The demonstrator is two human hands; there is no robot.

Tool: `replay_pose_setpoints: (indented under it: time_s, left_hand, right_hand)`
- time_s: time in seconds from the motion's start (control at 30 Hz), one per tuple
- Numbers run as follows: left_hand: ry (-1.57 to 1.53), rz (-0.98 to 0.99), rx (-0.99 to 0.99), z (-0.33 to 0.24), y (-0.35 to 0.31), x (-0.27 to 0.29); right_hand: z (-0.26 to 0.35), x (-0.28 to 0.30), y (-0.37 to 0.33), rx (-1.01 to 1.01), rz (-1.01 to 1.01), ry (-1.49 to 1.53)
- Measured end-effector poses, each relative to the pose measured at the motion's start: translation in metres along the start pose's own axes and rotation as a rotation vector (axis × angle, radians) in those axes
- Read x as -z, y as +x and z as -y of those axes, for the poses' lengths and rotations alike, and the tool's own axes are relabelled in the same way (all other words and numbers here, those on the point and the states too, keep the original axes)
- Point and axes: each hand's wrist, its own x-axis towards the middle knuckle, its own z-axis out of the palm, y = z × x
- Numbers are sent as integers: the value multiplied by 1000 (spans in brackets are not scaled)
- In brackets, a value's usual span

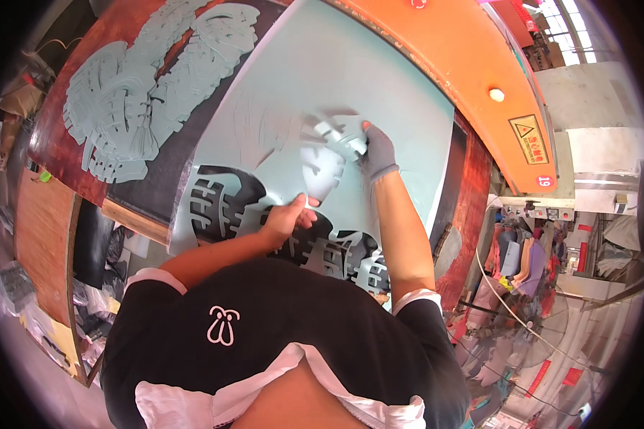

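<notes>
A pale grey-green sheet point(408, 129) lies across a dark board in front of me, with several slotted shoe-upper shapes cut out along its near edge. Between my hands is a pale cut piece point(320, 171) with finger-like strips at its far end, partly blurred. My right hand point(381, 154), in a grey fingerless glove, is closed on the stripped end. My left hand point(288, 219) is bare and pinches the piece's near, narrower end. Dark cut-out openings point(222, 200) show the board through the sheet near my left forearm.
Heaped cut pieces point(122, 100) in the same pale green lie at the far left. An orange machine beam point(465, 57) with a yellow warning label spans the far right. A wooden panel point(46, 250) stands at left; hung coloured pieces point(519, 261) are at right.
</notes>
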Motion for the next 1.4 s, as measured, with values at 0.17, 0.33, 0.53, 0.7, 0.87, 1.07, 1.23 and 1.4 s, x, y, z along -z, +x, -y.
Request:
replay_pose_setpoints:
  time_s: [0.17, 0.33, 0.53, 0.7, 0.87, 1.07, 1.23, 1.4]
  left_hand:
    - [36, -26, 35, -4, -1, -2]
    - [22, 16, 169, -22, -16, -3]
    - [369, -403, -183, -56, -76, 38]
    - [-281, -417, -64, -75, -56, 52]
    - [-345, -338, -2, -90, -26, 50]
    - [-346, -231, -221, -99, -15, 40]
    - [-420, -193, -254, -97, -18, 43]
    - [-310, -269, -185, -94, -23, 50]
  right_hand:
    - [86, 20, 62, 239, -215, -3]
    - [202, -12, 63, 557, -207, -114]
    - [170, -87, 14, 1002, -93, -913]
    - [-3, -140, -19, 1059, 236, -1601]
    - [-51, -137, -53, 1005, 567, -1312]
    - [-35, -131, -66, 1067, 708, -1126]
    - [2, -127, -42, 323, 261, -876]
    - [119, -87, 39, 480, -259, -337]
